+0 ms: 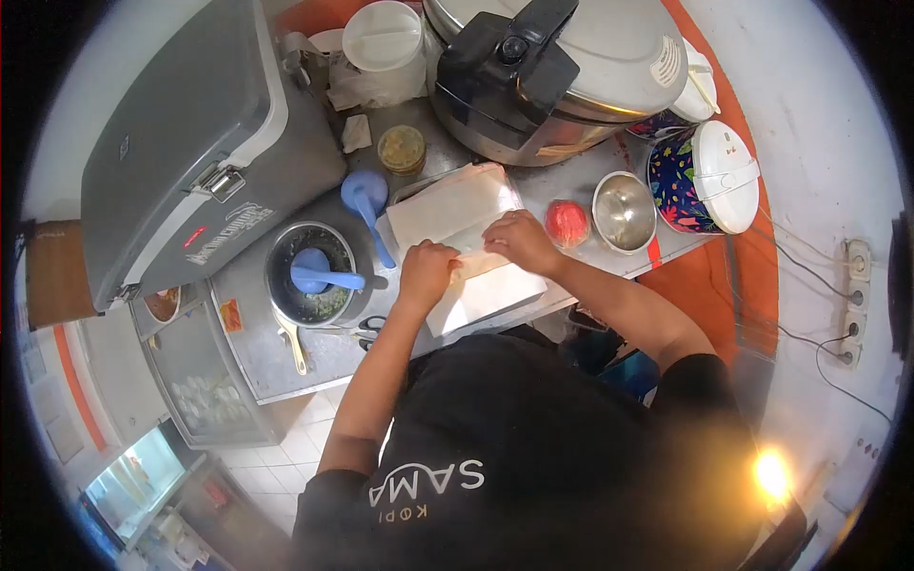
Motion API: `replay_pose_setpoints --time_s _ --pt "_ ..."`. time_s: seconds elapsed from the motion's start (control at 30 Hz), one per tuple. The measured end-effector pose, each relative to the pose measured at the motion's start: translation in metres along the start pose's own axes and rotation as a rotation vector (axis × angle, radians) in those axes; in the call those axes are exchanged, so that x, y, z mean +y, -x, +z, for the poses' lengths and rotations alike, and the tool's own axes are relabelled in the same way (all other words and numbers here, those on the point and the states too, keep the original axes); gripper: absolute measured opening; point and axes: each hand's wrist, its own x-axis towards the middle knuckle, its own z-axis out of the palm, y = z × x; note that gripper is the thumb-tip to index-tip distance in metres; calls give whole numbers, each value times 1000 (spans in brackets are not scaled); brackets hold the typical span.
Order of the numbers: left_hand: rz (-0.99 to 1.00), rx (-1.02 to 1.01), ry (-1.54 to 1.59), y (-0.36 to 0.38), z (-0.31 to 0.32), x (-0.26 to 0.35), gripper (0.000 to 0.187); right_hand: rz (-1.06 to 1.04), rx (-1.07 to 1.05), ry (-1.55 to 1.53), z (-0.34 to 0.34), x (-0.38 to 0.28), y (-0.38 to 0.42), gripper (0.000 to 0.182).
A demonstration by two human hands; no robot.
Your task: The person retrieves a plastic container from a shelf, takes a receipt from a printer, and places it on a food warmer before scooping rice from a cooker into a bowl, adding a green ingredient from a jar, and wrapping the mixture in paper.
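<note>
Left hand (426, 271) and right hand (519, 240), fingers curled together, press a pale wrap (479, 264) flat on the white board (457, 214), steadying its fold; red tomato (567, 223) beside

Matt white paper sheet (457, 214); brushed steel counter (257, 343); glossy metal bowl (624, 211) (mirror-bright); blue plastic ladle (324, 278).

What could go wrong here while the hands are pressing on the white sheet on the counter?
The sheet reaches to the counter's front edge under both hands, so it might slide off. The tomato and steel bowl lie close to the right hand; an elbow move could knock them. The pot's blue ladle juts toward the left hand and might get bumped.
</note>
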Motion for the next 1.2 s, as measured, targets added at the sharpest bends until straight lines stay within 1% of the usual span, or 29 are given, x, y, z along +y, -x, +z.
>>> replay_pose_setpoints --time_s 0.1,0.2,0.27,0.3,0.33,0.4,0.5,0.6,0.7,0.8,0.9,1.0,1.1,1.2 --pt "-58 92 110 6 -5 -10 9 98 1 -82 2 9 2 12" --pt "-26 372 -16 13 -7 -6 8 5 155 12 16 15 0 10" --pt "10 537 -67 13 5 -9 6 -11 258 135 30 15 -3 10" --pt "-22 551 -49 12 14 -10 6 -18 310 198 38 16 -4 11" --pt "-54 565 -30 12 22 -11 7 47 309 146 46 16 -3 11" --pt "-222 458 93 16 37 -12 8 172 304 40 66 20 0 12" --pt "-310 536 183 12 53 -16 7 322 255 24 82 22 -2 13" --pt "-247 516 161 8 63 -25 10 484 361 -136 92 13 -7 12" --pt "-34 572 133 4 66 -35 16 369 396 -97 91 15 -3 15" --pt "-46 544 -59 14 60 -29 23 271 299 47 89 16 9 16" --pt "-59 503 -133 23 54 -27 26 117 401 125 84 7 22 28" --pt "-52 401 -196 38 45 -13 32 115 401 199 65 -18 35 34" --pt "-50 343 -222 48 45 -6 34 102 351 241 64 -18 44 36" --pt "-19 325 -205 42 50 -26 30 257 133 -19 66 9 40 34"
